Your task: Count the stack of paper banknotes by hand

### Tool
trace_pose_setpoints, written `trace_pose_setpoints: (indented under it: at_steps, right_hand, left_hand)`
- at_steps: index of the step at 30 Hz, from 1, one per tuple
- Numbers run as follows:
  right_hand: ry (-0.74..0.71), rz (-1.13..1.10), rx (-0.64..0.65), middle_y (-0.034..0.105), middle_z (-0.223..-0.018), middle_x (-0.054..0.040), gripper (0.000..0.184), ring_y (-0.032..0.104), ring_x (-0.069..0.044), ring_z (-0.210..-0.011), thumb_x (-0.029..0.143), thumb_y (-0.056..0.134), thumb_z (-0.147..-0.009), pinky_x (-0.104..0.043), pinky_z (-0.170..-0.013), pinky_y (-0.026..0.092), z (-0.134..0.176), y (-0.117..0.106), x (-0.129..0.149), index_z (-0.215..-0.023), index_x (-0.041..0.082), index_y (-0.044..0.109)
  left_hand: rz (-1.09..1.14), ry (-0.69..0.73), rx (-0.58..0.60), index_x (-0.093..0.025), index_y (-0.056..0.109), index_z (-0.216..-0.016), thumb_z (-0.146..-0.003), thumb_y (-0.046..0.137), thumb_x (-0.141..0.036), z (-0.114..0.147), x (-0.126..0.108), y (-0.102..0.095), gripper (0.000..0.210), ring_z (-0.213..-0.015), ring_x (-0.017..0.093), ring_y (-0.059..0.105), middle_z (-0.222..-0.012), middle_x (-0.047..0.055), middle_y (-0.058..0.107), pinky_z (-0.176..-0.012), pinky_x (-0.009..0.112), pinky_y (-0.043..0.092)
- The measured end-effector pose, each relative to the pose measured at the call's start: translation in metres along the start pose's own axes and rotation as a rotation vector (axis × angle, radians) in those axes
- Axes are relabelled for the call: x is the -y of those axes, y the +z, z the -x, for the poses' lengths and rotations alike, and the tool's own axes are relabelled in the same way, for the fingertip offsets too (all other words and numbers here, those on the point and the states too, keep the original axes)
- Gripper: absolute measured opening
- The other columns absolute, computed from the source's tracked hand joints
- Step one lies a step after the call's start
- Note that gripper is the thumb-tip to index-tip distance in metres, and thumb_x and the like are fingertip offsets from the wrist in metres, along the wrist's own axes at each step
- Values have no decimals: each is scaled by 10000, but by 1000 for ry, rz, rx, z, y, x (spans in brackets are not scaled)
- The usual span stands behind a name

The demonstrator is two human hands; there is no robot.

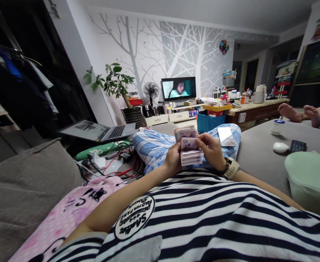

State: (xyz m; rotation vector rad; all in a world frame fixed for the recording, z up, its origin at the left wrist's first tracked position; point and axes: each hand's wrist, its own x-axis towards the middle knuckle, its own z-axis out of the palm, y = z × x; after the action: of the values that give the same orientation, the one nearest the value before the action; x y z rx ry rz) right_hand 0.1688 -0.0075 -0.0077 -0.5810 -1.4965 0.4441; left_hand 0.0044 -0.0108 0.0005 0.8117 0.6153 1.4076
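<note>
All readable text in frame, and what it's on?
"5": note in the hands
"MAD FOR FAME": shirt patch, tilted; its other words are too unclear to quote.
Too small or blurred: laptop screen, dark keypad, packages under the TV.

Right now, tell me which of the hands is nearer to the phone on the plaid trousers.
Right. The right hand is just left of the phone; the left hand is farther left, at the banknotes' other side.
</note>
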Motion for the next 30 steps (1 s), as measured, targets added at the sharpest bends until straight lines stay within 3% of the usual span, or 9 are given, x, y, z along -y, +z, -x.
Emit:
trace_pose_setpoints:
  at_steps: [12,21,30]
  right_hand:
    - [4,-8,-1,661,-738,-7,479,558,-214,-704,718,804,-1013,-363,-675,486,-1,0,2,-834,284,709]
    - [-20,-18,10,672,-736,-5,467,572,-210,-699,689,803,-1052,-360,-683,490,-1,-1,-2,-850,276,720]
    - [-72,-13,-4,671,-729,4,443,567,-192,-676,639,802,-1074,-344,-662,468,-2,-1,-9,-848,266,722]
  left_hand:
    - [1,5,13,-132,874,-1056,-993,912,-402,0,-1,0,279,-1167,393,924,-1075,155,948,-1078,478,739]
    - [-3,16,27,-113,885,-1187,-1004,922,-401,-5,0,-5,343,-1132,380,927,-1081,146,952,-1071,465,734]
    - [12,8,40,-109,875,-1150,-1013,921,-392,-7,0,-8,318,-1156,387,925,-1095,156,950,-1102,482,729]
